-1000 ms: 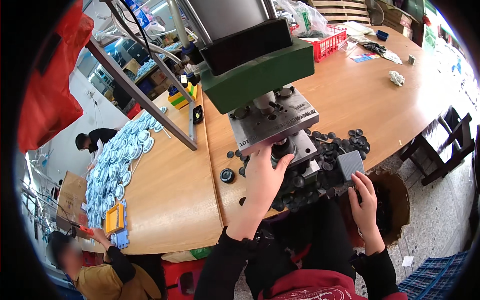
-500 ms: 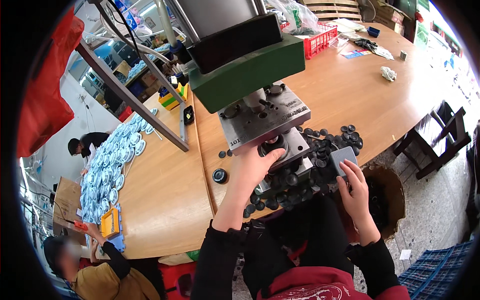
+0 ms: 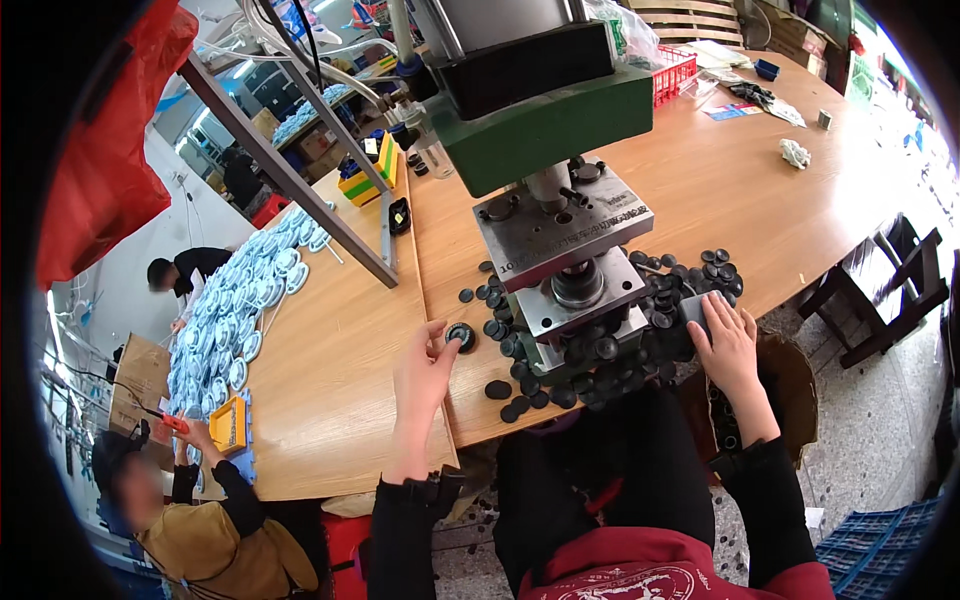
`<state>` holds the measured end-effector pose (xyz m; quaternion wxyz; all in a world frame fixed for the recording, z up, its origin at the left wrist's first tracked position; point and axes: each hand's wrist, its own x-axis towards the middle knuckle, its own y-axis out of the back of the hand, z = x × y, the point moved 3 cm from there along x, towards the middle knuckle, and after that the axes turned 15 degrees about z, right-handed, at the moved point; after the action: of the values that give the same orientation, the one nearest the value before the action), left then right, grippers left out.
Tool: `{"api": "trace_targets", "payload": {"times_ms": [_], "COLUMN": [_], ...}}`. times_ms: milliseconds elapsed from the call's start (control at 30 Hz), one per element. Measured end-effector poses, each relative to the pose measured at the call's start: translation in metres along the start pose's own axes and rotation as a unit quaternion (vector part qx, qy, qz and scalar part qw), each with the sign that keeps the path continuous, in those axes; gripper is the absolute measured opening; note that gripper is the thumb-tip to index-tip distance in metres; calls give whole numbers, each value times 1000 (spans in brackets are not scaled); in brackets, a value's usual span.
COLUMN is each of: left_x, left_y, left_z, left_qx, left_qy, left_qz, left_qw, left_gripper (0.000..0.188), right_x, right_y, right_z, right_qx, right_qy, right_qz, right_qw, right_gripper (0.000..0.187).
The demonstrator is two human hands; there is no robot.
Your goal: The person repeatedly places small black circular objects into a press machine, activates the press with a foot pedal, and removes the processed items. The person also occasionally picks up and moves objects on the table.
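Note:
My left hand [image 3: 424,378] is at the tabletop left of the press, with thumb and fingertips pinched against the left edge of a round black wheel [image 3: 462,336] lying there. My right hand [image 3: 732,350] lies with fingers stretched out over the right side of a small grey box [image 3: 694,312], which sits among black discs. Between the hands stands a bench press with a green head [image 3: 550,130]. Its upper steel plate [image 3: 565,222] hangs over a lower die plate [image 3: 615,290], where a round dark part [image 3: 578,286] sits on the die.
Loose black discs [image 3: 600,378] surround the press base. A grey metal frame [image 3: 290,170] stands left. Light-blue looped pieces [image 3: 230,310] cover the far left table, where a co-worker [image 3: 210,520] sits. A cardboard box [image 3: 795,395] is below the right table edge.
My left hand has left the die and moved left and down to the black wheel on the table. My right hand stays at the grey box. The whole view has shifted slightly.

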<state>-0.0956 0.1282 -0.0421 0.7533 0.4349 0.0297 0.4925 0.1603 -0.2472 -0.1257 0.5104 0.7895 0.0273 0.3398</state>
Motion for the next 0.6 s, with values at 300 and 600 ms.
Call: {"api": "trace_targets", "payload": {"times_ms": [300,600], "left_x": [34,4], "left_y": [-79,-8], "left_z": [-73,-1], "left_qx": [202,-427], "left_qy": [-161,232], "left_qz": [-91,-75], "left_qw": [962,871], "left_gripper": [70,61], "right_x": [-8,38], "right_y": [45,97], "right_z": [-28,-120], "right_qx": [92,263], "right_qy": [52,83], "right_qz": [142,201], "right_qw": [984,940], "right_gripper": [49,52]}}
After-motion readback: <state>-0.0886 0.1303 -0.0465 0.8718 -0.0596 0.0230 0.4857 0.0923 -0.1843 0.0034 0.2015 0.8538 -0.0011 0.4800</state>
